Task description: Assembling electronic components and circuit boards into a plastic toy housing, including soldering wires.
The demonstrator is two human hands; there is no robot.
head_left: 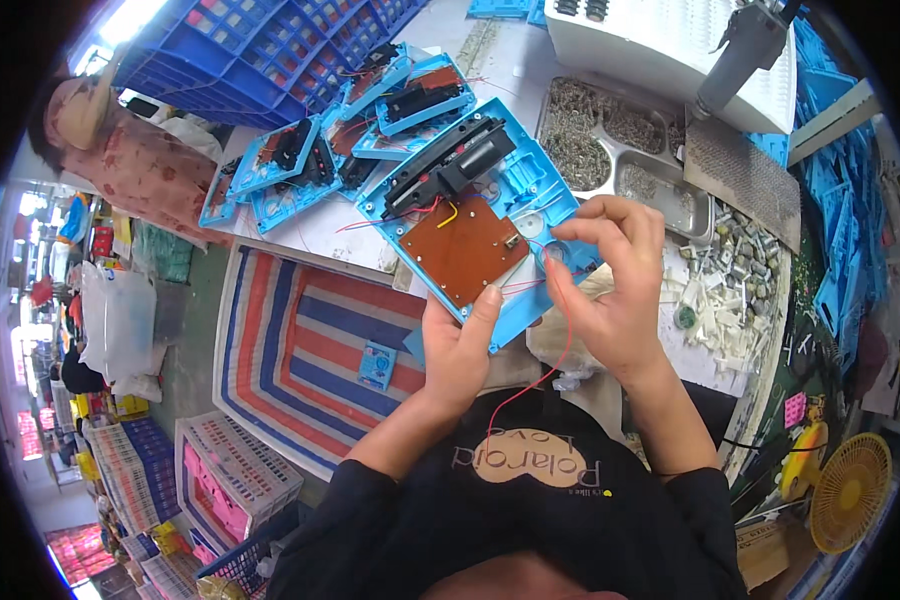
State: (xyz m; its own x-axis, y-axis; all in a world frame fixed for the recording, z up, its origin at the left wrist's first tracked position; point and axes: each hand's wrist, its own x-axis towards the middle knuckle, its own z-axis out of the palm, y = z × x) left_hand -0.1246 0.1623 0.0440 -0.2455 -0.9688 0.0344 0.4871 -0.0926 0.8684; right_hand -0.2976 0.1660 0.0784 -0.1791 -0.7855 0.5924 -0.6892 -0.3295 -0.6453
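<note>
A light blue plastic casing (pixel 542 180) lies open side up and tilted in front of me. Inside it are a brown circuit board (pixel 455 250), a long black part (pixel 445 172) and thin wires. My left hand (pixel 457 345) grips the near edge, thumb on top by the board's corner, fingers hidden underneath. At the right side of the casing, my right hand (pixel 618 285) pinches a red wire (pixel 567 345) between thumb and fingertips. The wire's loose length hangs down over my shirt.
Several similar casings (pixel 288 160) are piled at the far left beside a blue crate (pixel 230 75). A metal tray (pixel 607 150) of small screws, loose small parts (pixel 735 300) and a white foam box (pixel 630 45) lie to the right. A striped sheet (pixel 310 330) hangs lower left.
</note>
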